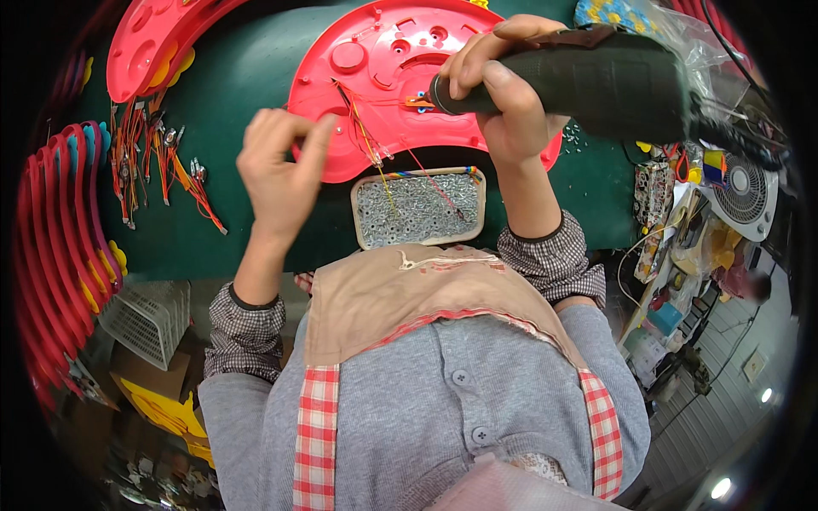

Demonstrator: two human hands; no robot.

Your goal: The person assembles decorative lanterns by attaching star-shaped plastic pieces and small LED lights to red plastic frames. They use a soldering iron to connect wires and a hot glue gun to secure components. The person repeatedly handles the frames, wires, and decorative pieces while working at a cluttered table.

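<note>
My right hand [515, 106] is wrapped round a dark electric screwdriver [596, 85]. The screwdriver lies nearly level, its nose over an orange and blue part near the middle of a red curved plastic shell [383, 30]. My left hand [281, 162] is over the shell's left edge, fingers curled and thumb against the index finger. Whatever it may pinch is too small to make out. Thin coloured wires [362, 128] run across the shell, and some trail down over a tray of small screws [358, 217] between the shell and my apron.
Bundles of wires [145, 162] lie on the green table [226, 77] to the left. Another red shell [128, 60] is at the far left, beside stacked red curved pieces [64, 247]. A grey fan [745, 196] and clutter stand at the right. Loose screws [575, 140] are scattered right of the shell.
</note>
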